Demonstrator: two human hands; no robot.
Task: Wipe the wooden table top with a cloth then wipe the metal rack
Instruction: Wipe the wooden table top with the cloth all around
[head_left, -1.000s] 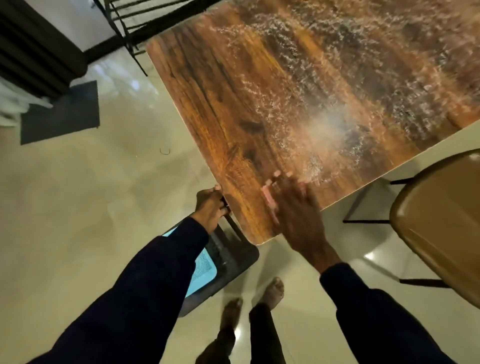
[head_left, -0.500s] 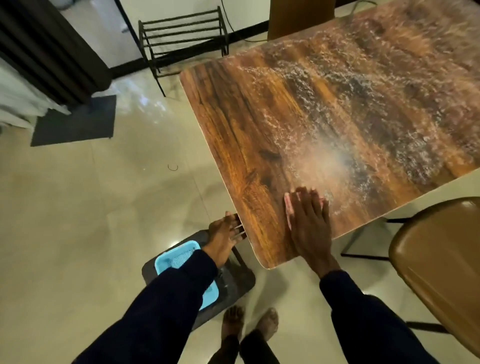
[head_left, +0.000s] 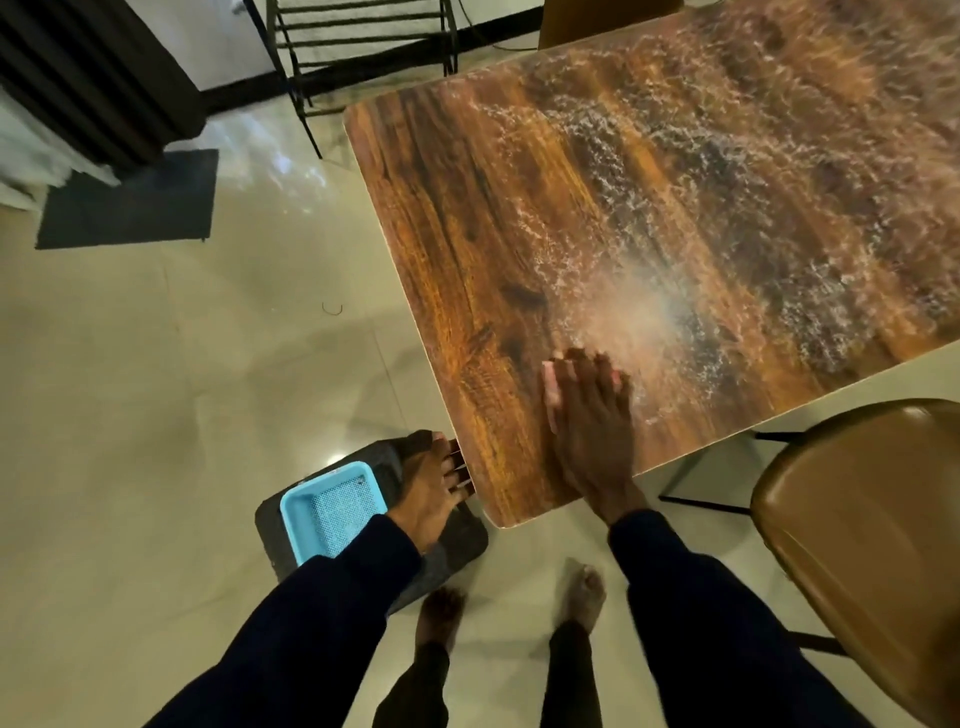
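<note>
While right hand (head_left: 592, 431), fingers straight together, presses cloth (head_left: 549, 388) on table top (head_left: 519, 234), left hand (head_left: 431, 488), straight-fingered, touches its edge

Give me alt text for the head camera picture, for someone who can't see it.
A person's right hand presses a pink cloth flat on the wooden table top near its corner; the left hand rests against the table's edge. A black metal rack stands beyond the table.
</note>
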